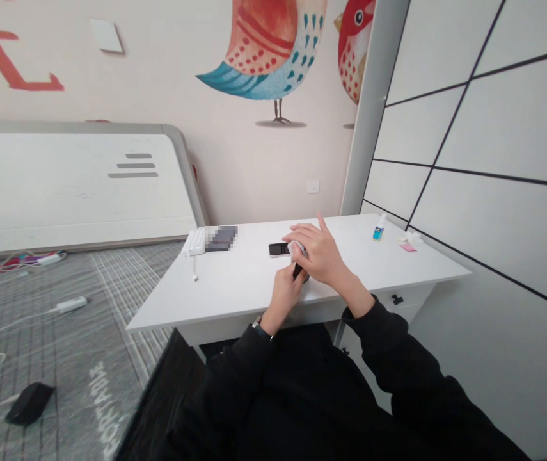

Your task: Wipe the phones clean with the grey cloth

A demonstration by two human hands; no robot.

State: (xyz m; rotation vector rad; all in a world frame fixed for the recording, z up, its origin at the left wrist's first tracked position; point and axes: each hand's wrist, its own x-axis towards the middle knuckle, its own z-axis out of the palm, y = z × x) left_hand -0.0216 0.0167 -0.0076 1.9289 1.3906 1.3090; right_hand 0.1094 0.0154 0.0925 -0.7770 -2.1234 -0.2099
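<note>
A dark phone [279,249] lies flat on the white desk [235,288]. My right hand [318,253] rests over its near end, fingers curled round a small whitish cloth or wipe [296,247], index finger raised. My left hand [286,291] sits just below it, closed on the near end of a small dark object [298,271] that I cannot make out.
A white power strip [195,242] and a dark flat item [220,238] lie at the desk's far left. A small blue-labelled bottle [379,228] and pink and white bits [408,242] sit far right by the wall. Cables and a black mouse [28,402] lie on the floor.
</note>
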